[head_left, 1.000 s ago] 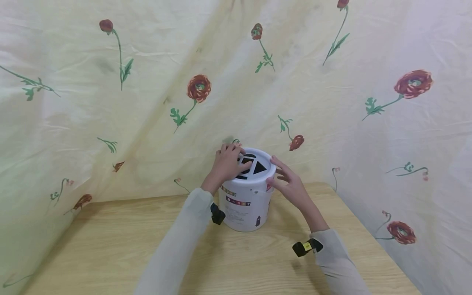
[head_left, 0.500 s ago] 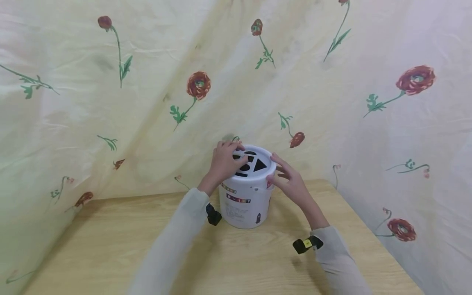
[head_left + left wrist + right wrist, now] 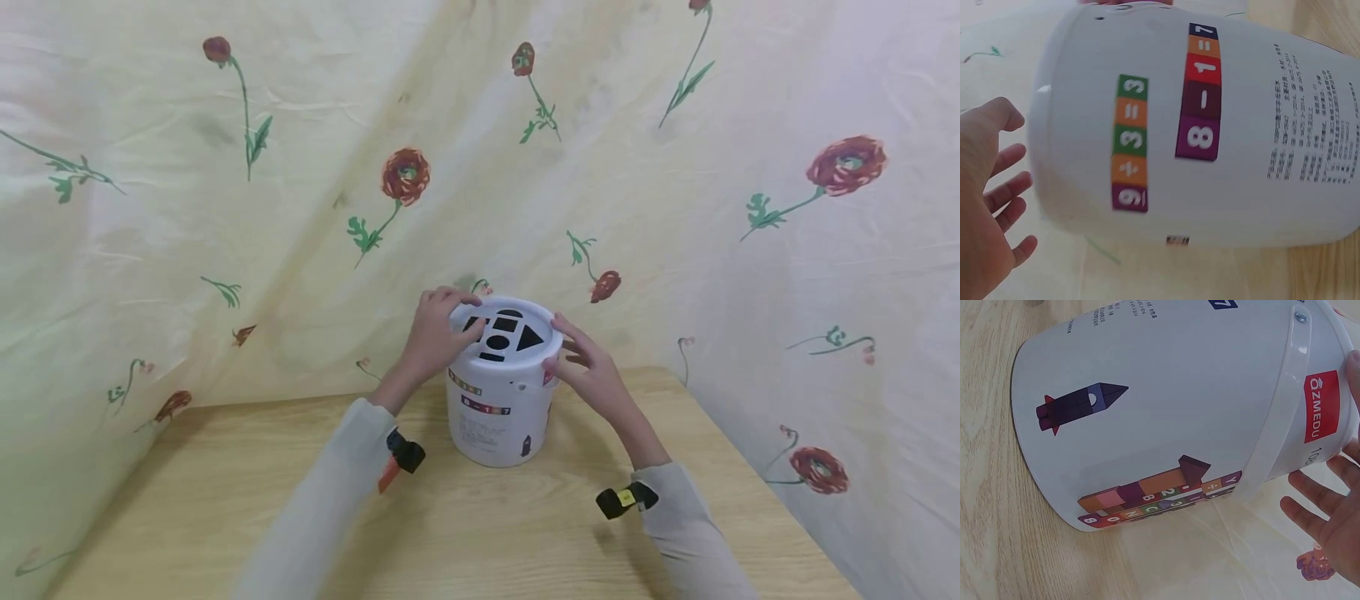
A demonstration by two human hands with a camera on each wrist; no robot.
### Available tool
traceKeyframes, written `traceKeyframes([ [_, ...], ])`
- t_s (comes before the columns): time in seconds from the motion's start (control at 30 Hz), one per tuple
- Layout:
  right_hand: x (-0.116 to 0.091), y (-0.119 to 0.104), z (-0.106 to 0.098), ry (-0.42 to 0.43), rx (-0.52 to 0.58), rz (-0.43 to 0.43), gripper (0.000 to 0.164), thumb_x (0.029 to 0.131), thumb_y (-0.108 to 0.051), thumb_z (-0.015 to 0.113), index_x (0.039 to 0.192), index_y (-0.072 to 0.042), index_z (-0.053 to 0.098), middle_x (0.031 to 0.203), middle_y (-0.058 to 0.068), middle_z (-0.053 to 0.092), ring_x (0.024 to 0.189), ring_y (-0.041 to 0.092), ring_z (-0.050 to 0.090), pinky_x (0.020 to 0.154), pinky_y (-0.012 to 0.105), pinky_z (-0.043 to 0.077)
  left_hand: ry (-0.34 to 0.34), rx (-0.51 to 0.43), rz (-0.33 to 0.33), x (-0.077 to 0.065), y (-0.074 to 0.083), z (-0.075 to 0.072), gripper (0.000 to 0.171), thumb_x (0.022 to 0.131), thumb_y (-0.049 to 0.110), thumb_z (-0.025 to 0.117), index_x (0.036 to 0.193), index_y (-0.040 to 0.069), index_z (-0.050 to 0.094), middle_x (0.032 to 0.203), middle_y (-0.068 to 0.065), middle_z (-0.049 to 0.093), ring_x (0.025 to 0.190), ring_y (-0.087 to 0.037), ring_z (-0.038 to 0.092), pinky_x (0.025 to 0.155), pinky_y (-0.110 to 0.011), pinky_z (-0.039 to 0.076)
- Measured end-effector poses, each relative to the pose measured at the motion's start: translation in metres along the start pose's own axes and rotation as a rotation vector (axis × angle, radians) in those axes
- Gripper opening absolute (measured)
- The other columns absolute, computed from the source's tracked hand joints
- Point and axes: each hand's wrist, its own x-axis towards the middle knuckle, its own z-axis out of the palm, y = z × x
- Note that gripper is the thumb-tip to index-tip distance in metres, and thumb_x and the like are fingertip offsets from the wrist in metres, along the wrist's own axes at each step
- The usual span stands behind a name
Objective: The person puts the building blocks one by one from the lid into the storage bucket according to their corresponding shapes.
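Note:
A white shape-sorter bucket (image 3: 495, 425) stands upright on the wooden table, printed with coloured sums and a rocket. Its white lid (image 3: 536, 312) has several dark cut-outs, among them a triangle, a square and a circle. At the lid's left edge my left hand (image 3: 438, 329) hovers with loosely bent fingers. In the left wrist view that hand (image 3: 985, 181) holds nothing, and its fingertips are close to the rim; contact is unclear. On the right side, thumb and forefinger of my right hand (image 3: 592, 375) rest against the rim, spread apart. Its other fingers (image 3: 1313, 497) extend beside the bucket.
The wooden table (image 3: 247, 500) extends around the bucket. A cloth with printed flowers (image 3: 315, 167) hangs close behind the bucket and along both sides. The bucket's white carrying handle (image 3: 1275, 406) lies against its side under the rim.
My left hand has drawn back leftward from over the lid to its left edge, uncovering more of the cut-outs. The right hand and bucket have stayed in place.

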Motion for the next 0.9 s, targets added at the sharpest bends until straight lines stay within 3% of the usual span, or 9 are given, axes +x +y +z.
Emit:
traceKeyframes([
  [0.2, 0.0, 0.0, 0.0, -0.002, -0.01, -0.005, 0.067, 0.098, -0.026, 0.069, 0.158, -0.025, 0.039, 0.169, -0.003, 0.026, 0.143, 0.039, 0.046, 0.112, 0.061, 0.041, 0.062, -0.091, -0.032, -0.017, -0.015, -0.022, 0.038, 0.093, 0.025, 0.071, 0.128, 0.012, 0.065, 0.136, -0.009, 0.057, 0.127, -0.029, 0.044, 0.104, -0.054, 0.044],
  [0.4, -0.001, -0.002, -0.001, 0.001, -0.014, 0.001, 0.068, 0.097, -0.027, 0.07, 0.158, -0.025, 0.039, 0.169, -0.003, 0.026, 0.142, 0.039, 0.047, 0.111, 0.06, 0.042, 0.063, -0.107, -0.075, -0.042, -0.047, -0.033, 0.038, 0.094, 0.026, 0.072, 0.127, 0.009, 0.063, 0.131, -0.011, 0.058, 0.126, -0.029, 0.045, 0.104, -0.054, 0.043],
  [0.5, -0.002, -0.002, -0.001, -0.001, -0.014, 0.0, 0.068, 0.097, -0.028, 0.07, 0.158, -0.025, 0.038, 0.169, -0.003, 0.026, 0.142, 0.039, 0.047, 0.111, 0.059, 0.042, -0.021, -0.059, -0.085, -0.054, -0.066, -0.035, 0.038, 0.093, 0.024, 0.073, 0.125, 0.005, 0.065, 0.128, -0.013, 0.062, 0.123, -0.032, 0.05, 0.103, -0.054, 0.044],
  [0.63, -0.002, -0.002, -0.001, -0.004, -0.011, -0.003, 0.069, 0.097, -0.029, 0.07, 0.158, -0.025, 0.038, 0.169, -0.003, 0.025, 0.142, 0.039, 0.047, 0.111, 0.06, 0.042, -0.229, -0.025, -0.103, -0.069, -0.087, -0.038, 0.035, 0.092, 0.022, 0.075, 0.121, 0.003, 0.069, 0.123, -0.015, 0.069, 0.121, -0.034, 0.057, 0.104, -0.057, 0.046],
  [0.73, -0.002, -0.001, 0.0, -0.004, -0.011, -0.007, 0.069, 0.098, -0.028, 0.07, 0.158, -0.025, 0.037, 0.169, -0.003, 0.025, 0.142, 0.04, 0.047, 0.11, 0.06, 0.042, -0.359, -0.022, -0.102, -0.079, -0.099, -0.042, 0.028, 0.091, 0.018, 0.077, 0.114, 0.003, 0.073, 0.117, -0.014, 0.073, 0.115, -0.033, 0.062, 0.111, -0.061, 0.039],
  [0.9, -0.002, -0.002, 0.0, -0.004, -0.016, -0.005, 0.069, 0.098, -0.029, 0.069, 0.159, -0.026, 0.036, 0.17, -0.003, 0.024, 0.143, 0.039, 0.046, 0.111, 0.06, 0.042, -0.453, -0.006, -0.096, -0.091, -0.116, -0.047, 0.026, 0.088, 0.017, 0.08, 0.108, 0.002, 0.075, 0.11, -0.015, 0.074, 0.107, -0.033, 0.066, 0.102, -0.054, 0.05],
])
